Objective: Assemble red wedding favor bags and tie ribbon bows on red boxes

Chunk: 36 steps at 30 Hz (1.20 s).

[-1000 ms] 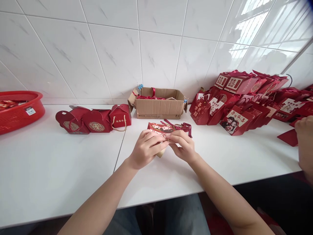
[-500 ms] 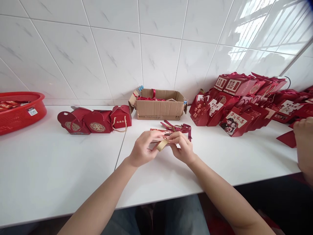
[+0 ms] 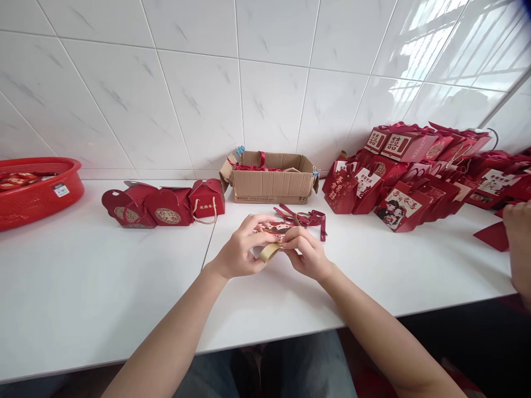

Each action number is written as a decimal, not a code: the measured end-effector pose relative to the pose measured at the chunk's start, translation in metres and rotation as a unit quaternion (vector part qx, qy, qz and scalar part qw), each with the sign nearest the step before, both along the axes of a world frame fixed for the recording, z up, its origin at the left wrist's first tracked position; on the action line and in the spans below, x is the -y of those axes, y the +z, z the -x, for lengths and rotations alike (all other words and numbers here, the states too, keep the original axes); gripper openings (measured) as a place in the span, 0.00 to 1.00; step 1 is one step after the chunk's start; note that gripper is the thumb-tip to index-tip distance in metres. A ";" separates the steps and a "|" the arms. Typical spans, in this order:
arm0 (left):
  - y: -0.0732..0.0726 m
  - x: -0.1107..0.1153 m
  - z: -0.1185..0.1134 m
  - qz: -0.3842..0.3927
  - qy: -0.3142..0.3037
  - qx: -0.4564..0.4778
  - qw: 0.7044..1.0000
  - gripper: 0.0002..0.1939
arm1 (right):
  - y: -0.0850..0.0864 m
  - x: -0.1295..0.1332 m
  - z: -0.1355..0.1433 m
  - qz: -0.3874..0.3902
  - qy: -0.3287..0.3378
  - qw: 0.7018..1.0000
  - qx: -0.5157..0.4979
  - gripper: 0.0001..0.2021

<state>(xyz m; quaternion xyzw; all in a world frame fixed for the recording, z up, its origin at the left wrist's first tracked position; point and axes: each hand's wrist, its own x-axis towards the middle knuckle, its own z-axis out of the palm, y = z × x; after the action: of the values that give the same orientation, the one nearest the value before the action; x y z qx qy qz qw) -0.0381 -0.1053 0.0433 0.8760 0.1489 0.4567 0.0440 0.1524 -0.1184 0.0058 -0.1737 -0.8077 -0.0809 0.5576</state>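
Note:
A loop of gold ribbon [image 3: 269, 252] runs between my two hands over the white table. My left hand [image 3: 238, 250] pinches it from the left, its fingers reaching over a red printed box [image 3: 279, 227] that lies on its side. On the right, my right hand [image 3: 307, 251] grips the ribbon between thumb and fingertips, near where it meets the box. Parts of the box are hidden under my fingers. Just behind it, several dark red ribbons [image 3: 313, 217] lie in a loose tangle.
A cardboard box [image 3: 269, 188] with red ribbon stands against the tiled wall. Red gift boxes [image 3: 170, 207] stand left of it; many more gift boxes [image 3: 409, 149] are stacked at right. A red basket [image 3: 39, 199] sits far left. Another person's hand [image 3: 518, 243] is at the right edge.
The gold loop has shifted slightly left and down with my hands, and more of the box's printed face shows. My view has turned slightly.

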 end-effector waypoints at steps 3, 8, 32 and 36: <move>-0.002 -0.001 -0.002 0.020 0.008 0.009 1.000 0.04 | -0.002 0.000 0.001 -0.001 -0.013 1.000 0.008 0.11; -0.005 -0.001 -0.006 0.033 0.031 0.034 0.998 0.06 | -0.005 0.001 0.004 -0.002 -0.029 1.000 0.009 0.10; -0.062 -0.036 -0.014 0.312 0.212 -0.101 0.920 0.25 | -0.008 -0.032 -0.033 0.432 -0.067 0.875 -0.208 0.30; -0.072 -0.042 -0.013 0.300 0.244 -0.170 0.906 0.25 | -0.009 -0.033 -0.040 0.445 -0.036 0.876 -0.183 0.24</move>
<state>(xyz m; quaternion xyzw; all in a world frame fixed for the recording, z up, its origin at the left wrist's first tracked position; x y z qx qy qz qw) -0.0253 -0.0634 -0.0282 0.8221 0.4934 0.2309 0.1654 0.1919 -0.0857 -0.0029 -0.4441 -0.6348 0.3008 0.5562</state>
